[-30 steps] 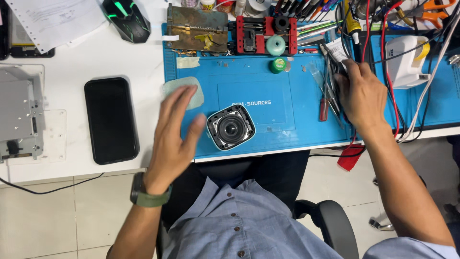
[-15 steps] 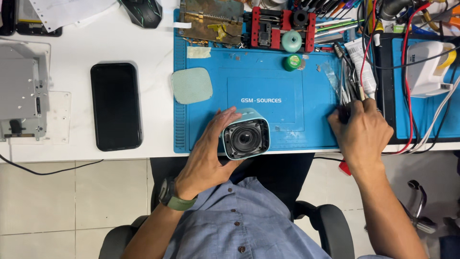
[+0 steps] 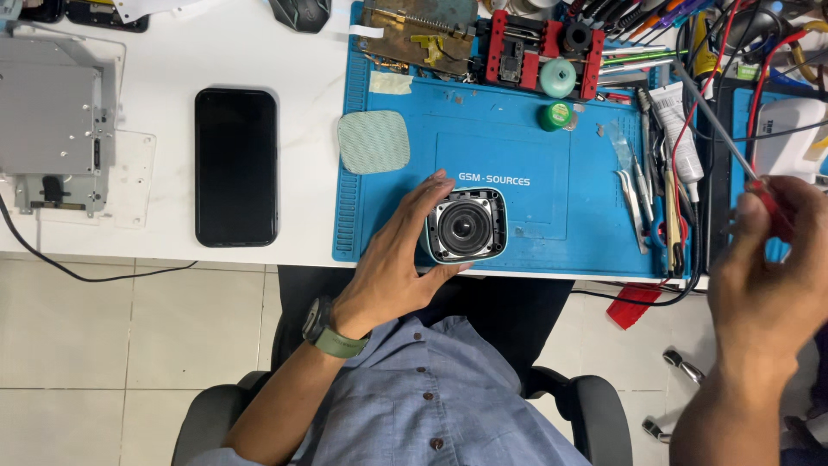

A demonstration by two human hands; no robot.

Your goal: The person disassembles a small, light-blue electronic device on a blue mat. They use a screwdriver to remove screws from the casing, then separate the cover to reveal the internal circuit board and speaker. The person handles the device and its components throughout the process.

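Note:
A small silver camera unit (image 3: 467, 226) with a round lens lies face up on the blue work mat (image 3: 517, 147) near its front edge. My left hand (image 3: 399, 256) grips its left side, thumb under the front, fingers along the top left. My right hand (image 3: 770, 259) is raised at the right edge, closed on a red-handled screwdriver (image 3: 727, 147) whose metal shaft points up and left over the tools.
A black phone (image 3: 235, 166) lies face up on the white table, left of the mat. A grey rounded pad (image 3: 373, 141) sits on the mat's left part. Tweezers (image 3: 634, 198), a tube and cables crowd the mat's right side. A metal chassis (image 3: 52, 129) sits far left.
My right hand has lifted away from the tool pile to the right, now holding the screwdriver. My left hand has laid the camera unit flat on the mat, lens up.

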